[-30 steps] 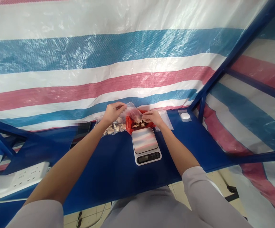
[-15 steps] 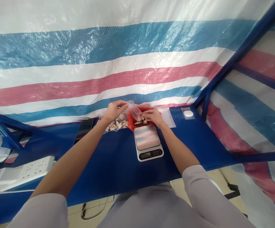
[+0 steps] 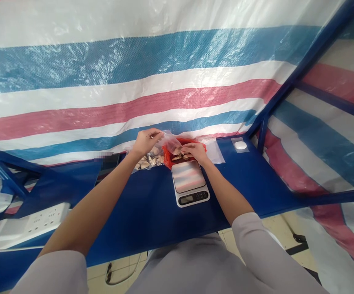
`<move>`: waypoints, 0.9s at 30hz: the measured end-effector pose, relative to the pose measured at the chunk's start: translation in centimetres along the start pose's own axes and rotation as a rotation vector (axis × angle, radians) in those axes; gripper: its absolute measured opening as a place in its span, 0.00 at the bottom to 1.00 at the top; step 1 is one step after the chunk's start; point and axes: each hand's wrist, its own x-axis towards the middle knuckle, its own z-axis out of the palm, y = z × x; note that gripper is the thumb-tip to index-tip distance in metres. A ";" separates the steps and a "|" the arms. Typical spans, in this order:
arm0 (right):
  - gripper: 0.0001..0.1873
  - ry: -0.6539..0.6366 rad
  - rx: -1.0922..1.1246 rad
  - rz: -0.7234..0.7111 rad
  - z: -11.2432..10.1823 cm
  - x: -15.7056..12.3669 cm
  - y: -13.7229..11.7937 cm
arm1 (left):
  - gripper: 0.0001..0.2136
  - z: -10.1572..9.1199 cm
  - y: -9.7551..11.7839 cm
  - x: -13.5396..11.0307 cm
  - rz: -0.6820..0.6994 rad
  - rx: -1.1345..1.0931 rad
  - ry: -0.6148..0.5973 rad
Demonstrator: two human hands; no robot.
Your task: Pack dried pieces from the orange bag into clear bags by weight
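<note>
My left hand [image 3: 147, 141] pinches the upper end of a clear plastic bag [image 3: 171, 141], which slants down to the right. A few pale pieces show at the bag's lower end. My right hand [image 3: 195, 152] is closed at that lower end, over an open red plastic bag [image 3: 167, 157]; what its fingertips grip is too small to make out. Inside the red bag lie dark-edged dried slices [image 3: 179, 157], like dried mushroom. In front of it stands a white digital kitchen scale [image 3: 192, 198] with a bare, shiny plate.
Filled clear bags of dried slices [image 3: 148, 162] lie left of the red bag. Flat clear bags [image 3: 216, 152] lie to its right, then a small packet with a white disc [image 3: 240, 145]. A dark phone-like object [image 3: 106, 166] and a white power strip [image 3: 42, 222] are at left.
The view has shifted slightly. My right fingertips sit a little lower and further left at the clear bag's end; my left hand keeps its pinch.
</note>
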 end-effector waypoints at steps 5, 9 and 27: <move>0.13 -0.005 -0.013 -0.002 -0.1 -0.1 0.1 | 0.15 0.0 -0.3 -0.1 -0.010 -0.021 0.008; 0.14 0.000 0.010 0.018 0.0 -0.3 0.0 | 0.16 -0.2 -0.1 -0.2 -0.004 -0.026 0.024; 0.13 -0.012 0.006 0.020 -0.9 -0.6 -0.4 | 0.20 -0.5 0.9 -0.9 0.015 -0.007 -0.122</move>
